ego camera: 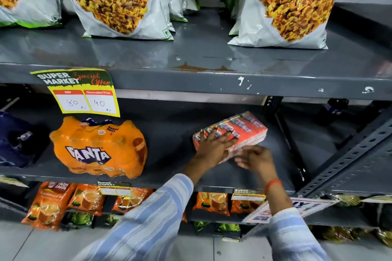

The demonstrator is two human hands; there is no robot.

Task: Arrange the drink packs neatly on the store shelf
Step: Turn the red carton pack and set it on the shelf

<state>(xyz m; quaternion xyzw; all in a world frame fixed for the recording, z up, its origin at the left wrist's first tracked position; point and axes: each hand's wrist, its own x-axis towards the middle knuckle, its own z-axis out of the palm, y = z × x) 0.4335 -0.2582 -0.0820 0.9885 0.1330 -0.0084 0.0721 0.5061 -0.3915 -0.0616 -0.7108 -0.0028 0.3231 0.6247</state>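
A red shrink-wrapped pack of small drink cartons (246, 127) lies flat on the grey middle shelf (169, 133), turned at an angle. My left hand (214, 144) rests palm-down on its near-left part with fingers spread over the top. My right hand (256, 159) is blurred at the pack's near edge, fingers apart, touching or just short of it. An orange Fanta multipack (99, 148) stands to the left on the same shelf, apart from the red pack. A dark blue drink pack (17, 140) sits at the far left.
A yellow price tag (84, 95) hangs from the upper shelf edge (212, 85). Large snack bags (118, 0) stand on the shelf above. Orange tea packets (51, 203) hang below. A slotted metal upright (347, 154) runs at the right. A dark bottle (333, 110) stands behind it.
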